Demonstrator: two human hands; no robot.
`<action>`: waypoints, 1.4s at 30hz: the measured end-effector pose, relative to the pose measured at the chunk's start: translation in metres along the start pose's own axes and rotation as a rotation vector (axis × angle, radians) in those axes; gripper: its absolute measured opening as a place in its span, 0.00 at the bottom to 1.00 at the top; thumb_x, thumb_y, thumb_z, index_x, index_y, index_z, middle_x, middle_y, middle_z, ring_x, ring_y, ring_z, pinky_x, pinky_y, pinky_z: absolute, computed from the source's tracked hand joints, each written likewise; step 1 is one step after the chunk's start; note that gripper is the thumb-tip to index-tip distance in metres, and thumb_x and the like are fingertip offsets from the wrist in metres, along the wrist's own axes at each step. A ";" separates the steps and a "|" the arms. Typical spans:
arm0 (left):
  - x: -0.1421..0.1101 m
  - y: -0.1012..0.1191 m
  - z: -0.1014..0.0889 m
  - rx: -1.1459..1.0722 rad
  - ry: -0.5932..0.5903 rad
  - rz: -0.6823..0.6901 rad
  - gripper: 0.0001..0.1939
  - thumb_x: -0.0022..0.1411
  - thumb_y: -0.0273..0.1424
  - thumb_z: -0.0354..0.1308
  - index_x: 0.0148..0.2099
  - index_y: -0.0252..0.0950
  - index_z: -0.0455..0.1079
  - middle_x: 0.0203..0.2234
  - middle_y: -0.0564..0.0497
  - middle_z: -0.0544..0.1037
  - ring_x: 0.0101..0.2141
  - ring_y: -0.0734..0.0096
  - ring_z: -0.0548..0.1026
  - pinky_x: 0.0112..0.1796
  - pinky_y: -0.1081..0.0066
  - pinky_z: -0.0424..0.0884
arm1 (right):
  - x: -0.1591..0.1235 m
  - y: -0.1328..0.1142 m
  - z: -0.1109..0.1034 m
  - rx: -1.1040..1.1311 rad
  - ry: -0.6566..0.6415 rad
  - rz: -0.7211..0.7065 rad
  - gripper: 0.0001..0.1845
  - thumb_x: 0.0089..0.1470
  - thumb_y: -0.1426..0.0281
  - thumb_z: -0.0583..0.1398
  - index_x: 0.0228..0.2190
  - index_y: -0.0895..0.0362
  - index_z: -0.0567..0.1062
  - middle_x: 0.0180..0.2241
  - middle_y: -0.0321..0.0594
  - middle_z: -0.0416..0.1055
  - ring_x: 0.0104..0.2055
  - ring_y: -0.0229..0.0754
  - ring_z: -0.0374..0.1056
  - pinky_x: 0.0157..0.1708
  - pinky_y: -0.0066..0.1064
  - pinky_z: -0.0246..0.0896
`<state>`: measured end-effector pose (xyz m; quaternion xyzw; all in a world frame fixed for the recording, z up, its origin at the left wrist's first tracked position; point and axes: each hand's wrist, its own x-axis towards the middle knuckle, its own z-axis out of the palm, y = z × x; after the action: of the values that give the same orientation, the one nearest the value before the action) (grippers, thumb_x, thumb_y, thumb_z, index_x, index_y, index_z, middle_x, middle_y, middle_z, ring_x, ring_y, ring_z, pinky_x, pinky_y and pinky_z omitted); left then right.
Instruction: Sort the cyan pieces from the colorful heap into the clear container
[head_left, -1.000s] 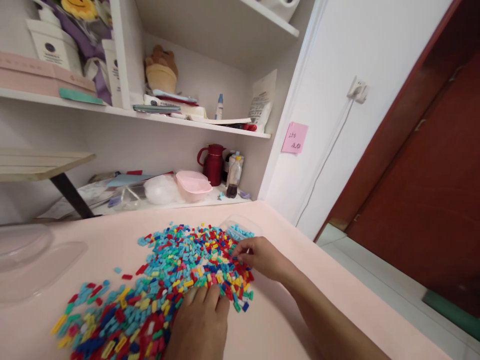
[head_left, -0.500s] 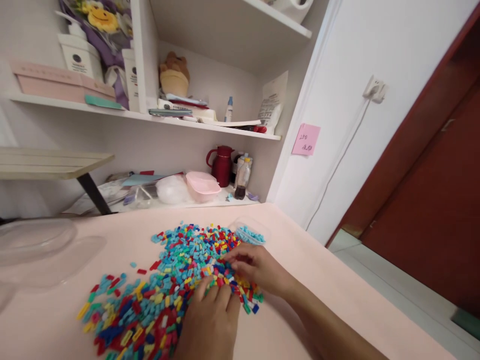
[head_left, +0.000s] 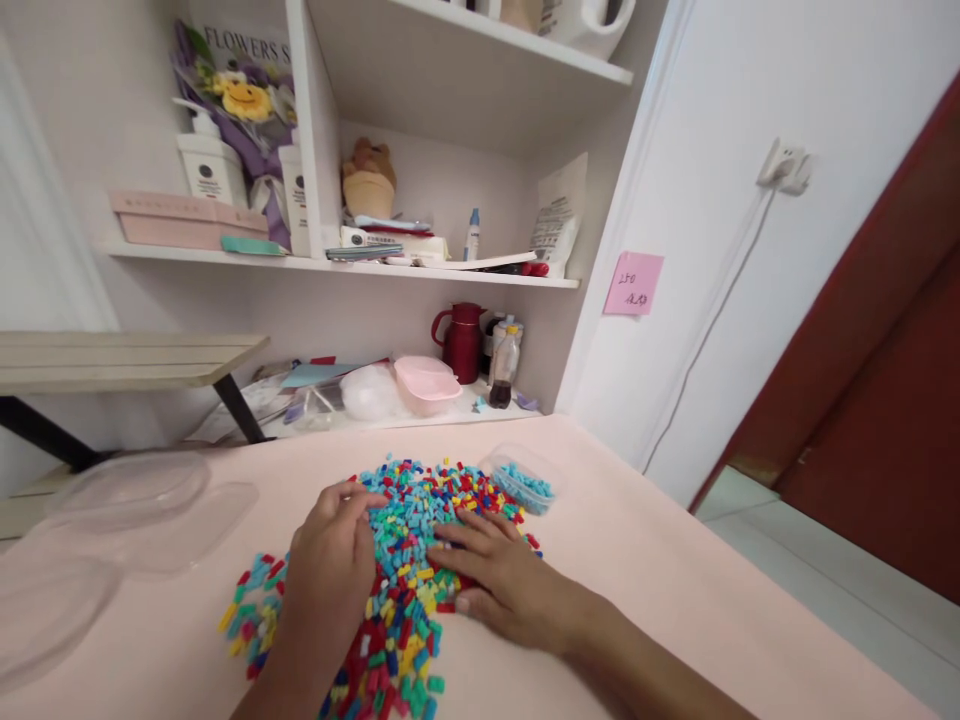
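A heap of small colourful plastic building bricks (head_left: 409, 535) lies on the pink tabletop, in blue, red, yellow, green and white. My left hand (head_left: 334, 545) is at the heap's left edge, loosely curved, with its fingertips pointing right at the bricks; nothing shows in it. Lying palm down over the right side of the heap, my right hand (head_left: 506, 580) has its fingers spread and touching bricks. Beyond it stands a clear plastic box (head_left: 546, 468) holding light blue bricks (head_left: 525, 485). Bricks under both palms are hidden.
Clear plastic containers (head_left: 135, 485) sit on the left of the pink table (head_left: 600, 520). A small wooden stand (head_left: 127, 360) rises behind them. Along the back are a pink bowl (head_left: 427, 385), a red jug (head_left: 463, 345) and a bottle (head_left: 504, 370) with dark liquid.
My left hand has moved left and away from me, from the front of the heap to its left edge. My right hand has flattened and spread over the bricks. The view has shifted slightly.
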<state>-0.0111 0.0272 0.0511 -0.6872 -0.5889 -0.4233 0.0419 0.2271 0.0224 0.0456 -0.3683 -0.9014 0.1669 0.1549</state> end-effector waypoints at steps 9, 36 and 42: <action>-0.020 0.004 0.023 0.283 -0.291 0.106 0.20 0.63 0.25 0.45 0.51 0.39 0.74 0.53 0.41 0.73 0.52 0.55 0.72 0.51 0.53 0.66 | 0.003 0.008 -0.009 0.136 0.223 -0.050 0.17 0.64 0.65 0.51 0.49 0.50 0.75 0.51 0.41 0.72 0.54 0.43 0.66 0.57 0.38 0.55; -0.002 -0.081 -0.055 0.172 -0.350 -0.237 0.27 0.63 0.43 0.43 0.58 0.37 0.68 0.61 0.40 0.65 0.62 0.54 0.61 0.58 0.51 0.58 | 0.002 0.025 0.005 0.046 0.210 0.152 0.29 0.63 0.54 0.48 0.62 0.50 0.61 0.64 0.45 0.54 0.65 0.52 0.50 0.63 0.48 0.46; -0.061 -0.086 -0.067 0.359 -0.615 -0.206 0.39 0.61 0.49 0.47 0.68 0.34 0.52 0.67 0.37 0.51 0.65 0.47 0.49 0.59 0.46 0.53 | 0.003 0.033 0.009 0.040 0.247 0.109 0.29 0.64 0.53 0.46 0.61 0.50 0.61 0.62 0.46 0.59 0.63 0.51 0.54 0.62 0.47 0.49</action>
<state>-0.1161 -0.0311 0.0170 -0.7009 -0.7051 -0.0888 -0.0600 0.2411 0.0453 0.0240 -0.4313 -0.8507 0.1461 0.2627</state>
